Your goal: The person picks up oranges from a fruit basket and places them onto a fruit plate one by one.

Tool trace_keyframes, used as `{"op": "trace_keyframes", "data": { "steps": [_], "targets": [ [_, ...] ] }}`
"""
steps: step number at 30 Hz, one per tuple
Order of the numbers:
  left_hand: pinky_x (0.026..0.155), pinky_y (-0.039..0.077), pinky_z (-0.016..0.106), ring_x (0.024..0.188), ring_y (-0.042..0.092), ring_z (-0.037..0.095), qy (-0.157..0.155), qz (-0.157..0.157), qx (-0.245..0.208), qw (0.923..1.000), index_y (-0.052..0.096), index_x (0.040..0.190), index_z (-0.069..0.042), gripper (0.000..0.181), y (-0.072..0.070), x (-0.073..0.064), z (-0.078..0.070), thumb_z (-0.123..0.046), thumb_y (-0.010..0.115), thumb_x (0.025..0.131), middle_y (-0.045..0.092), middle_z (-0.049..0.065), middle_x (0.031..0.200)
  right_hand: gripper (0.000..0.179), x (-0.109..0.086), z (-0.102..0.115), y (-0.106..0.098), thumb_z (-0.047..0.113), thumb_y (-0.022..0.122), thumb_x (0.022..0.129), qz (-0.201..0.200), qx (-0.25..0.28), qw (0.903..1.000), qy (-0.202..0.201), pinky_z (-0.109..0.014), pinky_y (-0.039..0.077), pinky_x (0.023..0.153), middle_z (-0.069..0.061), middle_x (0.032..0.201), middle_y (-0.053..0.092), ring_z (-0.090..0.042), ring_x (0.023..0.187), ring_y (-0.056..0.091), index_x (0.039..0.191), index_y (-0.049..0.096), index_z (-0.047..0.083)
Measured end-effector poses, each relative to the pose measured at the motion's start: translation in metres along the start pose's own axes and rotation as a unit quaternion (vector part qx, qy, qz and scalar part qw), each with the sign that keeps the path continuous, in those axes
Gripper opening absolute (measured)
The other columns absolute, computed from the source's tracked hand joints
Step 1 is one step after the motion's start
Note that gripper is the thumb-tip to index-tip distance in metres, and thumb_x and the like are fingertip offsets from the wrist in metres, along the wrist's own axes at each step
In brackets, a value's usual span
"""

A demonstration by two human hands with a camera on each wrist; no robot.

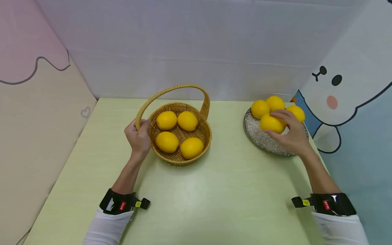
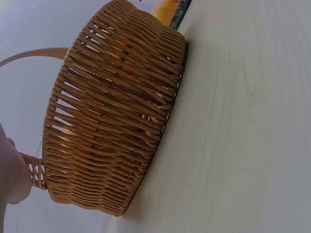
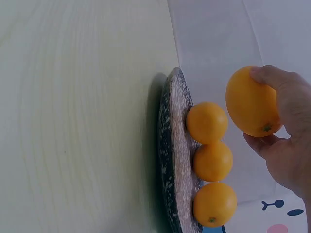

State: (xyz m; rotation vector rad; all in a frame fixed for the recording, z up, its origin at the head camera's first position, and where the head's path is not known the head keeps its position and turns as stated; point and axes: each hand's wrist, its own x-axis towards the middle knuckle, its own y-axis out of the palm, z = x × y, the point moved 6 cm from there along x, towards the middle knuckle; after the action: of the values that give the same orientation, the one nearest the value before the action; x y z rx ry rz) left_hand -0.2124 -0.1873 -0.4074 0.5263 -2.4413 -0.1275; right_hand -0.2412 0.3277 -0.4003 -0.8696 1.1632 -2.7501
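Observation:
My left hand (image 1: 138, 137) grips the handle (image 1: 173, 89) of a woven basket (image 1: 180, 162) near its left end. In the left wrist view the hand shows only in part at the left edge, beside the basket's wall (image 2: 109, 111). Several oranges lie inside the basket, one of them an orange (image 1: 166, 142) at the front left. On the right, my right hand (image 1: 291, 134) holds an orange (image 3: 250, 102) between thumb and fingers, above a speckled plate (image 1: 263, 141). Three more oranges lie on the plate, including an orange (image 3: 207, 122) nearest the held one.
Both basket and plate stand on a pale green table (image 1: 202, 190), the plate close to its right edge. A white wall (image 1: 183, 51) rises behind the table. To the right is a panel with a cartoon face (image 1: 332, 92).

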Motion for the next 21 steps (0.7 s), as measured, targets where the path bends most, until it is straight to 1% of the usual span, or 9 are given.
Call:
{"op": "trace_keyframes", "data": {
  "steps": [3,6,10,15,17,19,20,21],
  "targets": [
    [0.036,0.018,0.021,0.04,0.028,0.008,0.0,0.0,-0.004,1.0,0.043,0.063,0.013,0.034,0.001,0.0,0.0,0.01,0.058,0.093,0.038,-0.01,0.048,0.067,-0.005,-0.011,-0.008,-0.005,0.09,0.069,-0.007,-0.004,0.9999,0.014,-0.004,0.038,0.089,-0.013,0.138,0.056,-0.001,0.121,0.045,0.132,0.068,0.003],
    [0.036,0.018,0.021,0.04,0.027,0.007,0.0,0.002,-0.003,1.0,0.042,0.063,0.011,0.035,0.001,0.0,0.0,0.009,0.058,0.094,0.038,-0.009,0.048,0.068,-0.01,-0.02,-0.016,-0.006,0.09,0.068,-0.022,-0.016,0.9994,0.022,-0.004,0.038,0.087,-0.013,0.137,0.056,0.003,0.12,0.044,0.131,0.068,0.003],
    [0.037,0.018,0.02,0.04,0.028,0.007,-0.004,-0.001,-0.006,1.0,0.043,0.063,0.01,0.035,0.001,0.0,0.0,0.008,0.059,0.094,0.038,-0.009,0.048,0.066,-0.013,-0.029,-0.028,-0.007,0.091,0.066,-0.048,-0.03,0.9982,0.021,-0.005,0.038,0.087,-0.015,0.134,0.059,0.001,0.118,0.046,0.128,0.07,0.001],
    [0.037,0.019,0.02,0.04,0.028,0.007,-0.003,0.002,0.002,1.0,0.043,0.062,0.007,0.036,0.0,0.0,-0.001,0.009,0.058,0.095,0.038,-0.011,0.048,0.063,-0.019,-0.041,-0.04,-0.005,0.09,0.069,-0.062,-0.043,0.9962,0.044,-0.004,0.036,0.09,-0.015,0.134,0.057,0.002,0.121,0.045,0.128,0.069,0.0],
    [0.037,0.019,0.02,0.04,0.028,0.007,-0.003,0.003,0.005,1.0,0.043,0.062,0.008,0.036,0.0,0.0,-0.001,0.009,0.058,0.095,0.038,-0.011,0.048,0.062,-0.021,-0.046,-0.043,-0.004,0.089,0.071,-0.06,-0.047,0.9954,0.058,-0.004,0.035,0.091,-0.016,0.136,0.056,-0.003,0.125,0.046,0.129,0.068,-0.001],
    [0.037,0.019,0.02,0.041,0.028,0.007,-0.005,0.001,0.008,1.0,0.043,0.063,0.01,0.036,0.0,0.0,-0.001,0.008,0.059,0.095,0.038,-0.01,0.048,0.061,-0.023,-0.051,-0.047,-0.002,0.088,0.073,-0.052,-0.053,0.9947,0.071,-0.005,0.033,0.094,-0.018,0.137,0.055,-0.015,0.127,0.047,0.13,0.067,-0.002],
    [0.038,0.019,0.02,0.041,0.028,0.007,-0.008,-0.001,0.006,1.0,0.044,0.063,0.012,0.035,0.0,0.0,-0.001,0.008,0.059,0.095,0.039,-0.01,0.048,0.06,-0.024,-0.054,-0.048,0.0,0.088,0.075,-0.046,-0.058,0.9941,0.08,-0.009,0.034,0.096,-0.019,0.137,0.054,-0.021,0.128,0.047,0.131,0.066,-0.002],
    [0.038,0.019,0.02,0.041,0.029,0.007,-0.01,-0.003,0.005,0.9999,0.044,0.064,0.013,0.035,0.0,0.0,-0.001,0.008,0.059,0.095,0.039,-0.009,0.048,0.059,-0.025,-0.056,-0.049,0.002,0.087,0.076,-0.038,-0.06,0.9934,0.09,-0.015,0.036,0.1,-0.02,0.139,0.053,-0.028,0.129,0.047,0.131,0.065,-0.002]
  ]
}}
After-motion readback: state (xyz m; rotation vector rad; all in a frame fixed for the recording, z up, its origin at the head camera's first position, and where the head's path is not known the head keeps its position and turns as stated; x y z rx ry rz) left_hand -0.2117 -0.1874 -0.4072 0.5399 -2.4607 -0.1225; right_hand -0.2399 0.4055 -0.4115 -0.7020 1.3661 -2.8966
